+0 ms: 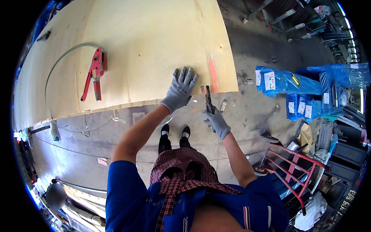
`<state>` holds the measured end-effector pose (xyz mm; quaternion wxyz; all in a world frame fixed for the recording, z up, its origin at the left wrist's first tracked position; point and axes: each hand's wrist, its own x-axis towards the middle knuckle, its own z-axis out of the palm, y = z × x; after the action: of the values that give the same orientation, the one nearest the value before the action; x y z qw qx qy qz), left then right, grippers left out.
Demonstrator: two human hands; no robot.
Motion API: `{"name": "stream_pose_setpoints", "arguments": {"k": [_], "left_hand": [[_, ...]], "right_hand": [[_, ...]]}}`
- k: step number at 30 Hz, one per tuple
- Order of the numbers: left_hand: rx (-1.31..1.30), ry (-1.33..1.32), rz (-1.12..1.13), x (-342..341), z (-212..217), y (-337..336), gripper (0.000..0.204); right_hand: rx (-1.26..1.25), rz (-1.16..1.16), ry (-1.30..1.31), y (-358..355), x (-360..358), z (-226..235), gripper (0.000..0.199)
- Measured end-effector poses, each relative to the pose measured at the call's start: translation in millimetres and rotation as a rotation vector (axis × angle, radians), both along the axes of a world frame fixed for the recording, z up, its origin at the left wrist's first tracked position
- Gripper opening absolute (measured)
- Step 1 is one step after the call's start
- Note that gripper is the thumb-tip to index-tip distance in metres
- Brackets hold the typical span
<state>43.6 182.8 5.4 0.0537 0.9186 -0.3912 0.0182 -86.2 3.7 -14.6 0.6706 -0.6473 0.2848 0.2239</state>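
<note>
My left hand, in a grey work glove, lies flat with fingers spread on a large pale plywood sheet, close to its near edge. My right hand, gloved alike, is closed around a dark metal plier-like hand tool. The tool's narrow end reaches the sheet's near edge, beside a reddish patch on the wood; its exact kind is unclear. Left of my left hand, a red strapping tool with two long handles rests on the sheet. A thin green strap curves away from it.
Stacked blue-wrapped bundles with white labels stand to the right on the concrete floor. A red metal frame is at lower right, near a white plastic bag. Loose strap pieces hang or lie below the sheet's left part.
</note>
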Motion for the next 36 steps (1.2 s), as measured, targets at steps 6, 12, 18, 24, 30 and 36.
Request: {"name": "stream_pose_setpoints", "arguments": {"k": [6,12,18,24,30,36], "left_hand": [[0.002,0.041,-0.006,3,5,2,0.074],[0.032,0.009,0.009,0,18,0,0.08],[0.03,0.006,0.027,0,10,-2,0.082],[-0.064,0.042,0.026,3,-1,0,0.079],[-0.005,0.091,0.069,10,8,-3,0.08],[0.047,0.169,0.038,15,24,-8,0.081]], "right_hand": [[0.058,0.06,0.085,-2,7,9,0.023],[0.171,0.051,0.107,2,15,37,0.019],[-0.153,0.163,0.06,3,24,29,0.027],[-0.614,0.219,-0.232,0,9,-31,0.025],[-0.629,0.231,-0.187,8,14,0,0.031],[-0.69,0.302,-0.178,-2,15,-9,0.027]]}}
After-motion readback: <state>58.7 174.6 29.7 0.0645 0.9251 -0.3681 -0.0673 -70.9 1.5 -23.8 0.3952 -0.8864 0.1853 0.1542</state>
